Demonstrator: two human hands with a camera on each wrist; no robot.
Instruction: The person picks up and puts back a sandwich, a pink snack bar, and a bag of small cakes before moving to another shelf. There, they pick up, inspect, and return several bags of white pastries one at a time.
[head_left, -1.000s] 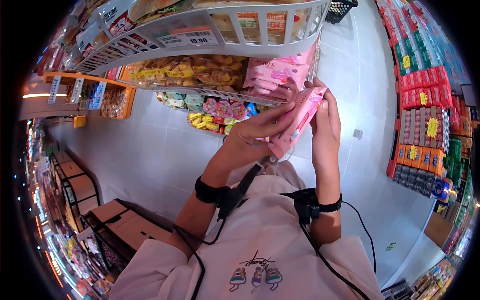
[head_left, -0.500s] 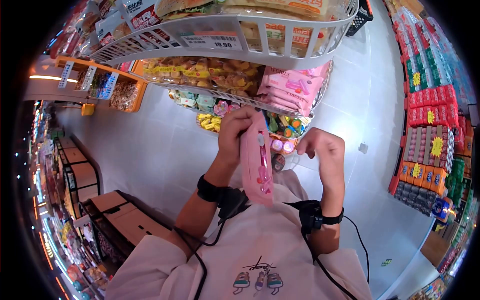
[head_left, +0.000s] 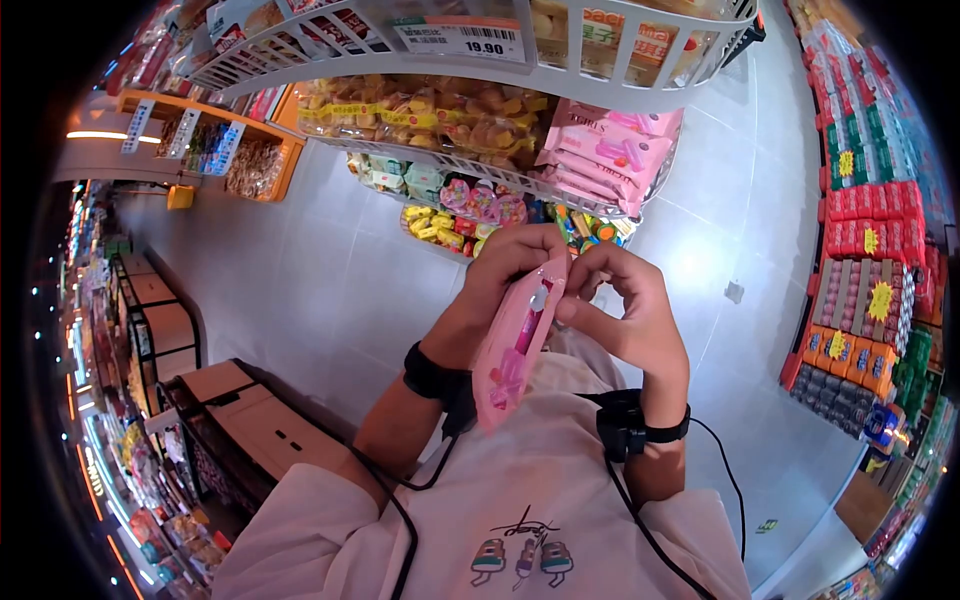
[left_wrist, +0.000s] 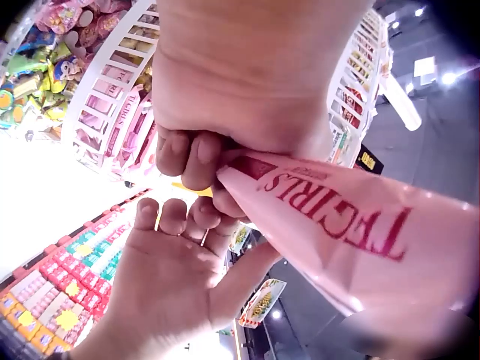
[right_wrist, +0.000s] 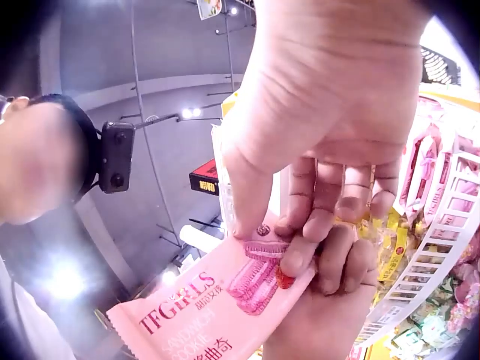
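Observation:
My left hand (head_left: pixel 510 265) grips one end of a pink cookie packet (head_left: pixel 522 335), which hangs slanting down in front of my shirt. In the left wrist view, that packet (left_wrist: pixel 352 232) points to the right from the curled fingers of my left hand (left_wrist: pixel 240 97). My right hand (head_left: pixel 635 315) is beside the packet's upper end, its fingers loosely bent. In the right wrist view, the thumb of my right hand (right_wrist: pixel 322 105) is at the edge of the packet (right_wrist: pixel 225 300), and its fingertips are close to my left fingers; whether they pinch the wrapper is unclear.
A white basket (head_left: pixel 620 95) with a price tag stands ahead. Below it are more pink packets (head_left: pixel 615 155) and bagged yellow snacks (head_left: pixel 425 115). Stacked drinks (head_left: pixel 860 270) line the right side; light wood cabinets (head_left: pixel 245 420) stand at the lower left.
The packet tipped down and away from my right hand, staying in my left hand's grip. My right hand came off it, dropped, then moved back left beside its upper end. The view shifted slightly.

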